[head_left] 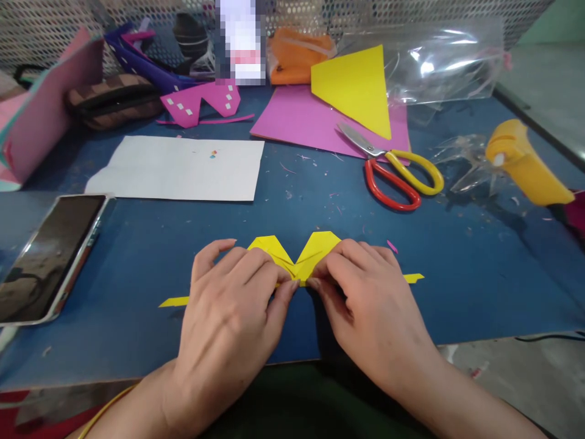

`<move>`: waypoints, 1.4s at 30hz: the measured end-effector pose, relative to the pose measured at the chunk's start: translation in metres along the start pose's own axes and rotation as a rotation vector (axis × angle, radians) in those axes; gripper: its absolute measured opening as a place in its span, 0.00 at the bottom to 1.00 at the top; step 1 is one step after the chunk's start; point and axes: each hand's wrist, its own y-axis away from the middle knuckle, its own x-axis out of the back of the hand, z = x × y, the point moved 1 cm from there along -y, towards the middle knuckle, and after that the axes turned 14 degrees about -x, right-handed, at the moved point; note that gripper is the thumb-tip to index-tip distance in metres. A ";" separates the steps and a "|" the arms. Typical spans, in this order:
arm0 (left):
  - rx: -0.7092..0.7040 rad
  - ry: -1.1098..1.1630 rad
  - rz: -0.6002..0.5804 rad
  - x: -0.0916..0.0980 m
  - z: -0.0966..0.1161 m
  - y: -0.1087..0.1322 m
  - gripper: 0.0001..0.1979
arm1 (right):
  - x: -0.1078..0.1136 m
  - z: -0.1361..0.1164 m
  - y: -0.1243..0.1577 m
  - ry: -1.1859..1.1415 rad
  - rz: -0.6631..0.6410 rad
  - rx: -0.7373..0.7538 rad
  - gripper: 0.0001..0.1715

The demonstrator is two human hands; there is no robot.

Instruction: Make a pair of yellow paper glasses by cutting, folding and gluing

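Observation:
A folded yellow paper bow [315, 253] lies low over the front middle of the blue table, with two angular lobes pointing away from me and a thin strip end showing at each side. My left hand [233, 299] pinches its left half, thumb and forefinger meeting near the centre. From the other side my right hand [370, 292] pinches the right half, its thumb tip close to the left thumb. Both hands cover much of the lower part of the paper. Beyond them lie scissors [372, 152] with one red and one yellow handle, blades apart.
White paper [183, 171] and a phone [50, 256] lie left. Behind are a pink paper bow [203, 103], a brown case [114, 100], pink sheets [287, 119], a yellow paper piece [354, 88] and a clear plastic bag [443, 67]. A yellow-handled tool [525, 161] is at right.

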 end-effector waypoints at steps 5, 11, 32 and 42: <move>0.002 -0.007 0.004 -0.002 -0.001 -0.001 0.10 | 0.000 0.000 -0.001 -0.016 0.015 0.013 0.10; 0.012 -0.027 0.008 -0.002 -0.001 -0.001 0.11 | 0.000 0.002 -0.004 0.006 0.030 0.013 0.10; -0.048 -0.098 -0.025 -0.002 -0.001 -0.003 0.12 | 0.004 0.003 -0.013 0.174 0.001 0.065 0.09; -0.358 -0.015 0.031 -0.007 0.001 0.008 0.12 | 0.005 0.004 -0.015 0.142 -0.060 0.038 0.07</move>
